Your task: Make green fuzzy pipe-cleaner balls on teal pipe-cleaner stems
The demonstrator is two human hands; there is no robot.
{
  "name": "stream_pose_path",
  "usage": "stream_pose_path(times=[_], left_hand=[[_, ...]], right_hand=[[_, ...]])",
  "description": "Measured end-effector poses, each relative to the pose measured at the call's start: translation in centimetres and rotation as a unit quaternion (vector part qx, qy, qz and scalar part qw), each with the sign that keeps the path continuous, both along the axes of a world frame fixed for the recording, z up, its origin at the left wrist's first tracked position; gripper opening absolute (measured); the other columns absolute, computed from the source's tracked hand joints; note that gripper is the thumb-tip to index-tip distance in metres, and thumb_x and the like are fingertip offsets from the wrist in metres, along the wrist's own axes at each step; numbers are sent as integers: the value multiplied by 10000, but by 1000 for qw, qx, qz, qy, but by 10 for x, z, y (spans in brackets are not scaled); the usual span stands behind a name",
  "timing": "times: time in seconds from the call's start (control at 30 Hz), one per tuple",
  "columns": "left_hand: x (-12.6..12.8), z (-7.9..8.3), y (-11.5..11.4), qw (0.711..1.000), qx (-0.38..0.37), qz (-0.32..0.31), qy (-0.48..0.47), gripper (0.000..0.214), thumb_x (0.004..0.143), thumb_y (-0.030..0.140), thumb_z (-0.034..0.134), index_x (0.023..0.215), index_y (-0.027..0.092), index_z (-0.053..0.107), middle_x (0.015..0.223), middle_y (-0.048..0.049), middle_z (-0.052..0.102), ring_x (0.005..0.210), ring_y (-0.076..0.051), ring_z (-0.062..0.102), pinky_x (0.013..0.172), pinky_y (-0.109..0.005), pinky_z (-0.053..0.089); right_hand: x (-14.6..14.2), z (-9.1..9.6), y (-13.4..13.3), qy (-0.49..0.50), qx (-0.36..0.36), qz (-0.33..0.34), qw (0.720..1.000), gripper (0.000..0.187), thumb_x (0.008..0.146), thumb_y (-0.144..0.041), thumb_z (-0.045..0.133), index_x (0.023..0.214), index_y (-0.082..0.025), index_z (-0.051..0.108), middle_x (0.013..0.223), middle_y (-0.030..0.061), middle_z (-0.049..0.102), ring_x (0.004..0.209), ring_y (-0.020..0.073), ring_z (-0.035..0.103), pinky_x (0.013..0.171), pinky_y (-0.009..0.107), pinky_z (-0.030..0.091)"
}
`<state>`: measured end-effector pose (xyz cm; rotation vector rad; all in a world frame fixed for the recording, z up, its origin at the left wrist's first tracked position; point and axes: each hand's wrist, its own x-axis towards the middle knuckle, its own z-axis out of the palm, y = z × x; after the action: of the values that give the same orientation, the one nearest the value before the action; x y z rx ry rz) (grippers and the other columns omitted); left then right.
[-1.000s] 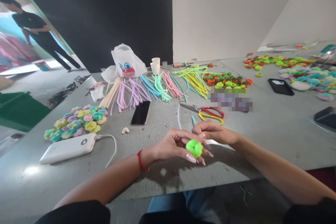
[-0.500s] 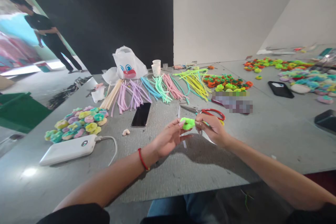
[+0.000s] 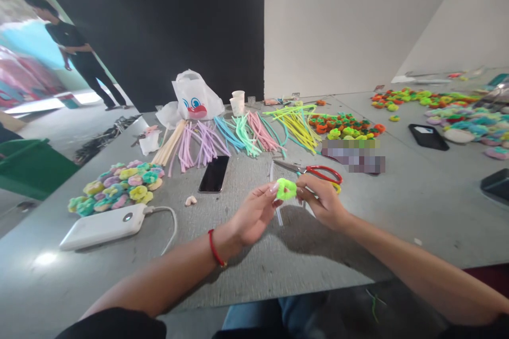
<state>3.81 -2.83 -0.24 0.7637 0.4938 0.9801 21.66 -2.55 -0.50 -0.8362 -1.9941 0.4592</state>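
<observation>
A small neon-green fuzzy ring made of pipe cleaner is held up above the grey table between both hands. My left hand, with a red string bracelet on its wrist, pinches the ring's left side with its fingertips. My right hand is closed on the ring's right side, and a thin teal pipe cleaner pokes out of its fingers. Red-handled scissors lie just behind my right hand.
Bundles of pastel and yellow pipe cleaners lie further back, with a black phone and a white plastic bag. Pastel fuzzy flowers and a white power bank sit at left. Orange-green pieces lie at right. A person stands far left.
Both hands have lifted the green ring up and away from me. At first it lay in my left palm alone; now both hands pinch it. The far person has stepped rightward.
</observation>
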Motion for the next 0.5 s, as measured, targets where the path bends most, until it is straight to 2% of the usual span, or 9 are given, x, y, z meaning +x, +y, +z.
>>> stream_pose_path(times=[0.1,0.2,0.33,0.5], left_hand=[[2,-1,-5,1000,-19,13,-13,203,734,348,740,816,166,703,840,-19,643,778,-109,539,748,-225,394],[4,-4,-8,1000,3,15,-15,232,677,348,786,821,180,714,830,-11,644,779,-110,534,765,-228,386],[5,-8,-7,999,40,26,0,243,627,359,819,774,187,731,741,-8,646,754,-118,541,795,-249,382],[6,-6,-8,998,45,48,5,260,557,317,861,733,188,720,713,2,660,730,-119,565,772,-259,395]], right_hand=[[-2,0,-3,0,24,-20,1000,265,961,-270,392,710,-208,450,618,3,498,562,132,470,558,256,362],[-4,1,-5,3,44,-34,998,245,954,-234,393,715,-207,443,616,-2,485,551,126,461,542,250,359],[-6,4,-6,-5,80,-25,996,192,933,-181,417,745,-202,453,611,-17,473,535,113,433,518,235,338],[-9,5,-10,-6,91,-12,996,186,920,-140,421,746,-201,447,612,-21,468,542,109,428,520,226,336]])
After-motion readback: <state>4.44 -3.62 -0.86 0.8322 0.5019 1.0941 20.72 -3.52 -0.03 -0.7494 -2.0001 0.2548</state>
